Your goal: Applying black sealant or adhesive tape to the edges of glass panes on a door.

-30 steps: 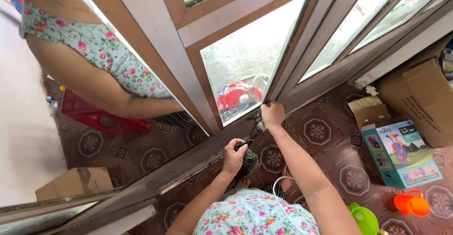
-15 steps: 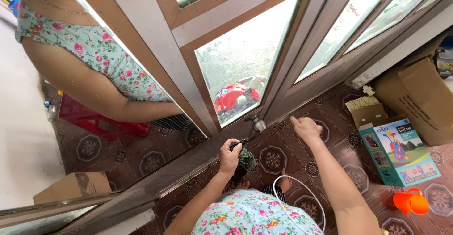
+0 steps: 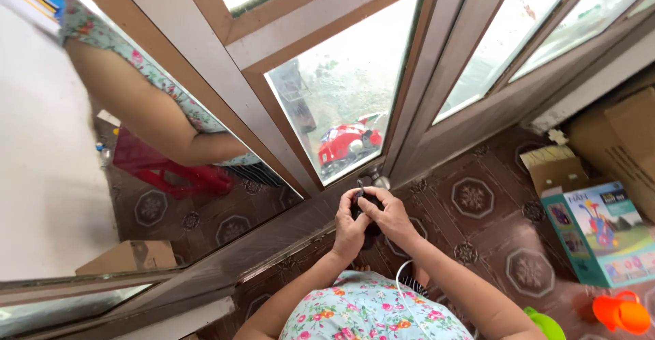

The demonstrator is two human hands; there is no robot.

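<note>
Both hands, left hand [image 3: 349,225] and right hand [image 3: 387,215], grip dark object [image 3: 361,203] beside door frame [image 3: 416,101].

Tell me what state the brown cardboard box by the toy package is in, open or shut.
Open: the cardboard box has its top flaps raised.

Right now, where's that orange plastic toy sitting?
In the head view, the orange plastic toy sits on the patterned tile floor at the bottom right corner, just below the teal toy box and right of a green plastic piece.
</note>
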